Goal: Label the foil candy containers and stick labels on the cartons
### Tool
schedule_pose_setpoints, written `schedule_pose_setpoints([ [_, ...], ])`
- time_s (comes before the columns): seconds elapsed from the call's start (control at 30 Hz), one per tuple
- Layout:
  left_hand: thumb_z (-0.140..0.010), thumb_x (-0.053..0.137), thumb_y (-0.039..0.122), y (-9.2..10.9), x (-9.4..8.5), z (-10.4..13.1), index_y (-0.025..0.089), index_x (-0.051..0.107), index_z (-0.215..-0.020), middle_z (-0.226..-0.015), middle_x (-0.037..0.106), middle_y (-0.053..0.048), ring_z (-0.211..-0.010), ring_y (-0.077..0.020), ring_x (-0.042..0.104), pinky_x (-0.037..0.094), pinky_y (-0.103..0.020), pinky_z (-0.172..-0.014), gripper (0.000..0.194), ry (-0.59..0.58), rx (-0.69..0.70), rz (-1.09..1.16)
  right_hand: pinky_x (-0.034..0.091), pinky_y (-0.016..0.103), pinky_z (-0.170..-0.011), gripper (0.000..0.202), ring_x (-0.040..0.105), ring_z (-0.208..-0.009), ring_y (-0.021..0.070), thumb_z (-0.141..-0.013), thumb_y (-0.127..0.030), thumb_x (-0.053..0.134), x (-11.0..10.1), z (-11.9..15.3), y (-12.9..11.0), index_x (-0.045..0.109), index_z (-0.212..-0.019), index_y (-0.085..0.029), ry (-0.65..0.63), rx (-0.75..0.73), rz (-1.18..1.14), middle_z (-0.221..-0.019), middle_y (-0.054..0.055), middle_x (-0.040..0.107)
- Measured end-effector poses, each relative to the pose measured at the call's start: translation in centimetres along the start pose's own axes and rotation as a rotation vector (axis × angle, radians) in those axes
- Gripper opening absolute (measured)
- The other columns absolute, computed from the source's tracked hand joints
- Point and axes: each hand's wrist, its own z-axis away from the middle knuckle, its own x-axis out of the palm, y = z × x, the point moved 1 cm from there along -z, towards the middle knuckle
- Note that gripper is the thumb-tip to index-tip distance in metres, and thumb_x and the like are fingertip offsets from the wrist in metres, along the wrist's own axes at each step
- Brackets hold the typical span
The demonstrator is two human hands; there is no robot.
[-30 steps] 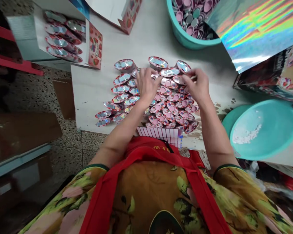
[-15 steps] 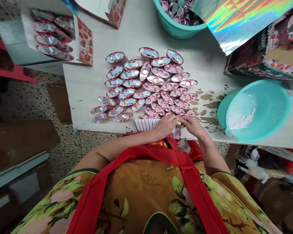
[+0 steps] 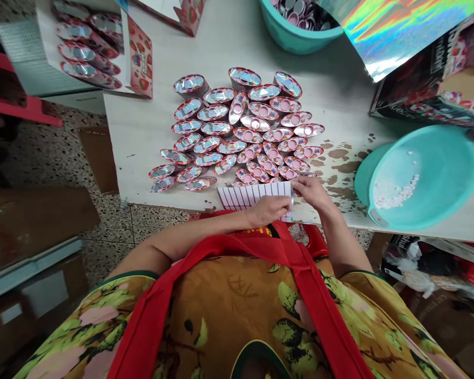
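**Two kinds of top across the packs**

Near edge: striped sheet (image 3: 237, 196); left hand (image 3: 266, 210) curled closed over it, grip contents hidden; right hand (image 3: 311, 192) pinches its corner; beyond, on the bench (image 3: 134, 126), right-side packs (image 3: 273, 152) show pink discs, left-side packs (image 3: 216, 128) silvery tops; work seems part-done, finished state unclear; far bowl (image 3: 300, 42) and far-left box (image 3: 140, 58) cut off.

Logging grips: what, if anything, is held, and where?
The striped sheet, apparently pinched at its upper right corner by the right hand; the left hand hides its grip.
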Motion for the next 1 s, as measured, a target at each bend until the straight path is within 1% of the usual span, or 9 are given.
schedule_pose_setpoints([
  [0.1, -0.083, 0.067, 0.023, 0.1, -2.5, -0.8, 0.019, 0.058, -0.08, -0.075, 0.066, 0.002, -0.07, -0.0118, 0.065, 0.053, -0.025, -0.069, 0.011, 0.376, -0.228, 0.43, 0.046, 0.03, -0.063, 0.046, 0.06, -0.072, 0.0195, -0.084, -0.062, 0.056, -0.7, 0.3, -1.5, 0.072, -0.091, -0.019, 0.178, -0.106, 0.039, -0.078, 0.006, 0.07],
  [0.2, -0.077, 0.075, 0.028, 0.2, -5.1, -2.1, 0.019, 0.054, -0.079, -0.07, 0.065, 0.003, -0.063, -0.0101, 0.065, 0.054, -0.023, -0.064, 0.024, 0.597, -0.338, 0.674, 0.049, 0.031, -0.063, 0.063, 0.065, -0.08, 0.0214, -0.087, -0.074, 0.047, -1.0, 0.9, -3.6, 0.07, -0.114, -0.021, 0.112, -0.131, -0.15, -0.094, 0.009, 0.073],
  [0.3, -0.071, 0.081, 0.032, 0.1, -6.8, -3.1, 0.019, 0.053, -0.079, -0.069, 0.066, 0.003, -0.06, -0.0099, 0.065, 0.053, -0.022, -0.06, 0.032, 0.665, -0.383, 0.771, 0.045, 0.028, -0.056, 0.06, 0.06, -0.065, 0.0172, -0.075, -0.077, 0.063, -0.5, 0.5, -5.5, 0.069, -0.1, -0.022, -0.024, -0.111, -0.291, -0.076, 0.004, 0.068],
  [0.4, -0.072, 0.08, 0.035, -0.7, -7.8, -4.4, 0.019, 0.054, -0.079, -0.068, 0.066, 0.003, -0.06, -0.0111, 0.065, 0.051, -0.022, -0.059, 0.032, 0.704, -0.395, 0.782, 0.039, 0.026, -0.05, 0.052, 0.048, -0.05, 0.0116, -0.065, -0.071, 0.076, -0.2, -1.2, -6.7, 0.058, -0.074, -0.022, 0.017, -0.124, -0.336, -0.057, -0.003, 0.055],
  [0.5, -0.077, 0.074, 0.027, -2.0, -9.2, -6.9, 0.018, 0.058, -0.076, -0.07, 0.065, 0.002, -0.065, -0.0113, 0.064, 0.052, -0.025, -0.067, 0.019, 0.791, -0.382, 0.603, 0.035, 0.026, -0.047, 0.047, 0.043, -0.045, 0.0108, -0.07, -0.065, 0.072, -1.0, -4.0, -7.7, 0.053, -0.069, -0.023, 0.117, -0.138, -0.283, -0.052, -0.005, 0.05],
  [0.6, -0.078, 0.069, 0.017, -3.2, -11.3, -10.5, 0.018, 0.063, -0.073, -0.078, 0.065, -0.001, -0.075, -0.0139, 0.061, 0.05, -0.03, -0.078, 0.008, 0.882, -0.391, 0.199, 0.038, 0.026, -0.051, 0.035, 0.051, -0.05, 0.0137, -0.077, -0.055, 0.065, -3.2, -7.6, -9.0, 0.058, -0.071, -0.021, 0.248, -0.163, -0.092, -0.055, -0.002, 0.056],
  [0.73, -0.083, 0.066, 0.019, -3.7, -13.2, -15.0, 0.021, 0.066, -0.073, -0.093, 0.064, -0.006, -0.099, -0.0236, 0.058, 0.044, -0.042, -0.095, 0.01, 0.93, -0.453, -0.299, 0.042, 0.028, -0.06, 0.019, 0.057, -0.061, 0.0175, -0.078, -0.036, 0.061, -5.8, -12.1, -11.1, 0.062, -0.068, -0.02, 0.439, -0.19, 0.256, -0.058, 0.0, 0.061],
  [0.87, -0.086, 0.063, 0.021, -4.5, -13.1, -17.0, 0.022, 0.065, -0.075, -0.098, 0.062, -0.009, -0.109, -0.0305, 0.053, 0.041, -0.05, -0.096, 0.011, 0.906, -0.513, -0.439, 0.044, 0.032, -0.065, 0.016, 0.059, -0.065, 0.0206, -0.077, -0.03, 0.062, -6.7, -14.4, -12.1, 0.062, -0.064, -0.021, 0.489, -0.131, 0.441, -0.061, 0.004, 0.063],
  [1.0, -0.085, 0.065, 0.023, -5.8, -13.1, -17.2, 0.022, 0.064, -0.084, -0.102, 0.063, -0.01, -0.117, -0.0337, 0.05, 0.042, -0.052, -0.099, 0.002, 0.933, -0.435, -0.491, 0.046, 0.034, -0.066, 0.018, 0.059, -0.066, 0.0227, -0.071, -0.033, 0.07, -7.4, -15.4, -11.4, 0.06, -0.062, -0.021, 0.51, -0.076, 0.489, -0.062, 0.006, 0.063],
])
